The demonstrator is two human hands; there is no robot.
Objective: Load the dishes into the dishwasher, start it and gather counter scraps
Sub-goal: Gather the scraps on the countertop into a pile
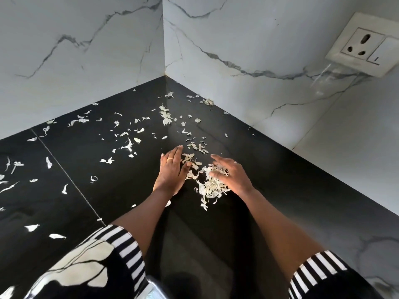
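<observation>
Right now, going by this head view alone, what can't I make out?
- Dishwasher and dishes: outside the frame, so loading can't be judged.
- Pile of scraps: partly hidden under the motion-blurred right hand.
- Scattered scraps on the counter: cut off by the left edge.
- Shiny object: cut off by the bottom edge, unidentifiable.

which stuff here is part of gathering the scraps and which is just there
In the job: scrap pile; scattered scraps; black counter; left hand flat beside the pile; right hand over it.
Just there: wall socket; marble wall.
</observation>
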